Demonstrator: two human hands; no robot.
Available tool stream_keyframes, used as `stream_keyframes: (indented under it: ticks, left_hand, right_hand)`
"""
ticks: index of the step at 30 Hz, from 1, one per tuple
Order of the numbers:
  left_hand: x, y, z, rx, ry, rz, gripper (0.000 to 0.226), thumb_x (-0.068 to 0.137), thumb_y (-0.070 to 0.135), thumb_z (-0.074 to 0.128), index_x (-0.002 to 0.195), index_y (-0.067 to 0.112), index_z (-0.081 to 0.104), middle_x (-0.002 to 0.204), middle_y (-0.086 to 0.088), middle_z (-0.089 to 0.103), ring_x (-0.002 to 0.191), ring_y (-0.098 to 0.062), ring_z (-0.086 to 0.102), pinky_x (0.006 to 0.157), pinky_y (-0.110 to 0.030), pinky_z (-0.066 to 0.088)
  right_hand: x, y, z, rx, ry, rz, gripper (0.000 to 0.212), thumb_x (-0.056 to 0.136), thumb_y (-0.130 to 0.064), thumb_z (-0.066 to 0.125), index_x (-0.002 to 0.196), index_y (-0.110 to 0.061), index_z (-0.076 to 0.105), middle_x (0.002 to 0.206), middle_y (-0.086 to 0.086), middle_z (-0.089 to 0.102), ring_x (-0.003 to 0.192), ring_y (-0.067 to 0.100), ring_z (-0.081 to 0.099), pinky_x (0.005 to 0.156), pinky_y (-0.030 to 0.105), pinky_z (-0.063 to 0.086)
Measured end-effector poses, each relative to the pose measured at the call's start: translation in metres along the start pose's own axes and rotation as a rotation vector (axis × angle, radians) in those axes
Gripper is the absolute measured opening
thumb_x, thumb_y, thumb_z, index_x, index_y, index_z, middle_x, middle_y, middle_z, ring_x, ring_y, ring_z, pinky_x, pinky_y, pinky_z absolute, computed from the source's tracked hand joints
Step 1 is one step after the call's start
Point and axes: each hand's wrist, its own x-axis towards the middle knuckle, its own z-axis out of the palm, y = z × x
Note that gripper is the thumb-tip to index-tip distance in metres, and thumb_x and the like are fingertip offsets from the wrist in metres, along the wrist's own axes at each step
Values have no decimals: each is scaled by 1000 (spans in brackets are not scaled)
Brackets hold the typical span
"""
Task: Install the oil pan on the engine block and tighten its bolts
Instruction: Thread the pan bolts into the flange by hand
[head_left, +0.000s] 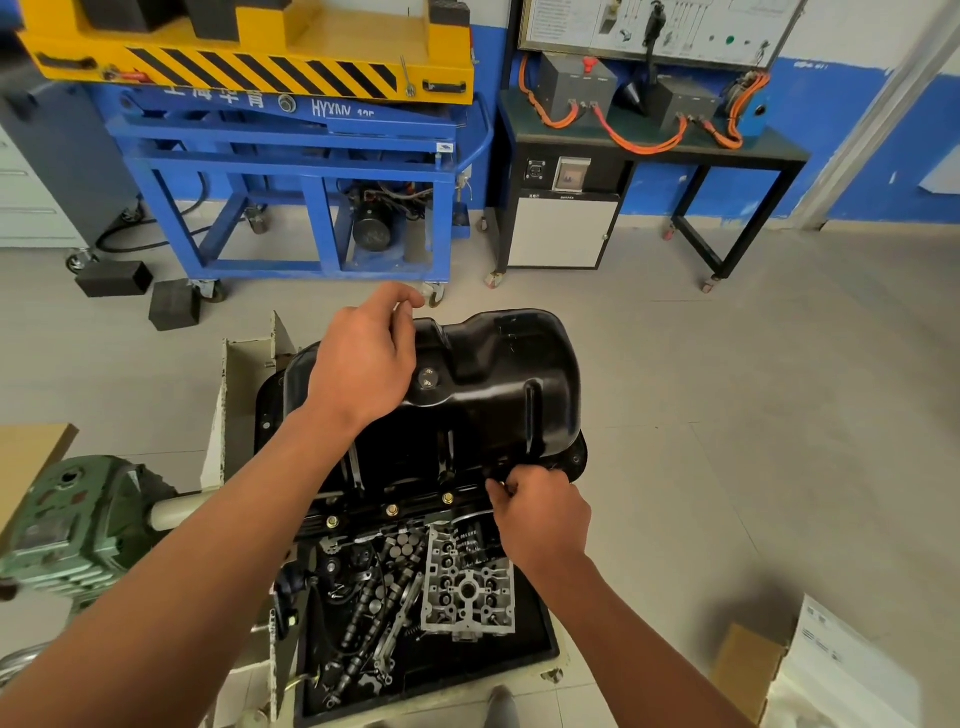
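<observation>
- now the left hand (363, 364) rests on the far left top of the black oil pan (498, 384), fingers curled in loose, holding nothing i can see.
- under and to the right of that hand, the pan sits on the engine block (363, 514), its long side running left to right.
- three gold bolts (392, 511) sit along the near edge, between the hands.
- the right hand (540, 514) pinches something small at the near right edge, maybe a bolt; it is the closer hand to that bolt spot.

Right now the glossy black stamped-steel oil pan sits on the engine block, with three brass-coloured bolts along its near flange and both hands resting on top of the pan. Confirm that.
Not quite: in the head view only the left hand rests on top of the glossy black stamped-steel oil pan. The right hand is pinching at the near flange, right of the three brass-coloured bolts.
</observation>
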Motion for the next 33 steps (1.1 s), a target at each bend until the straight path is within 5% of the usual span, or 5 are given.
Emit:
stream_keyframes:
  ticks: [9, 15, 19, 24, 33]
  left_hand:
    - [1, 2, 0, 1, 1, -8, 19, 103, 16, 45, 108, 18, 63, 48, 7, 47, 48, -14, 49, 48, -30, 33]
    - [2, 1, -1, -9, 15, -27, 18, 102, 15, 45, 106, 19, 63, 47, 7, 47, 49, -16, 49, 49, -32, 36]
    - [2, 3, -3, -20, 6, -40, 19, 103, 14, 45, 107, 17, 63, 49, 5, 48, 47, -16, 47, 48, -30, 33]
    - [1, 7, -5, -30, 12, -50, 18, 103, 11, 45, 106, 15, 63, 47, 5, 45, 43, -12, 45, 44, -16, 27]
    - [-11, 38, -2, -295, -12, -210, 21, 105, 13, 44, 100, 22, 62, 47, 7, 41, 41, -8, 36, 43, -23, 31]
  right_hand:
    - [-4, 3, 2, 107, -21, 13, 22, 94, -38, 59, 83, -23, 70, 70, -8, 66, 66, 17, 61, 59, 27, 50]
    - [-3, 7, 1, 110, -11, 13, 37, 91, -57, 59, 77, -23, 68, 67, -10, 64, 65, 13, 63, 56, 24, 44]
    - [-4, 7, 5, 220, -25, 3, 27, 92, -40, 63, 73, -21, 64, 66, -9, 64, 65, 14, 62, 60, 28, 53]
    - [-1, 10, 4, 192, -3, -6, 34, 92, -51, 62, 74, -23, 67, 62, -10, 62, 60, 12, 61, 53, 23, 41]
    - [1, 13, 12, 171, 7, -53, 32, 94, -46, 59, 75, -21, 65, 66, -8, 65, 66, 18, 63, 61, 28, 52]
